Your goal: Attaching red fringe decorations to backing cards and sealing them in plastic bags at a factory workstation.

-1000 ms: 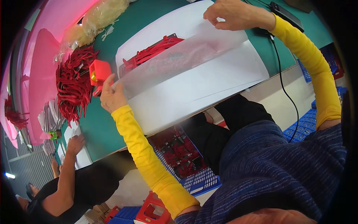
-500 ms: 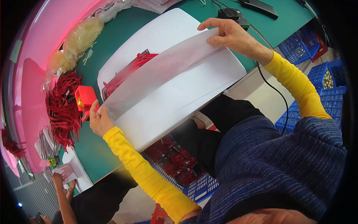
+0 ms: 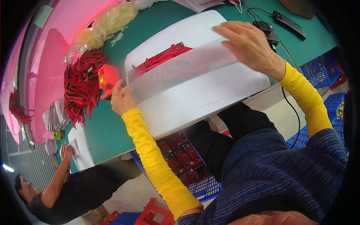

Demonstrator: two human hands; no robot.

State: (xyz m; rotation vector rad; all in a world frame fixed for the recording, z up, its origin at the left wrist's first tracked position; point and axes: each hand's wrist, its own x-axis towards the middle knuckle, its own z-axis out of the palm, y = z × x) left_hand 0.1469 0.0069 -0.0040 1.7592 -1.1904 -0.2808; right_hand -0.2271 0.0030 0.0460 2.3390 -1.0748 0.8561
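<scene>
A translucent, frosty sheet stretches between my hands, one long edge raised. My left hand pinches its left end between thumb and fingers. At the right end, my right hand lies over the sheet with fingers stretched out; its underside is hidden. Red straps with dark card-like pieces lie just behind the sheet, partly covered by it. Beneath is a white board or stack of large white sheets, reaching the near table edge.
A red tape dispenser and a heap of red straps lie left. Yellowish plastic bags line the back. A black device with cables sits right. Below are a blue crate and a red stool. Another person works left.
The view has shifted, so the table appears farther right. My right hand has gone from pinching the sheet's end to lying flatter over it. My left hand keeps hold of its end.
</scene>
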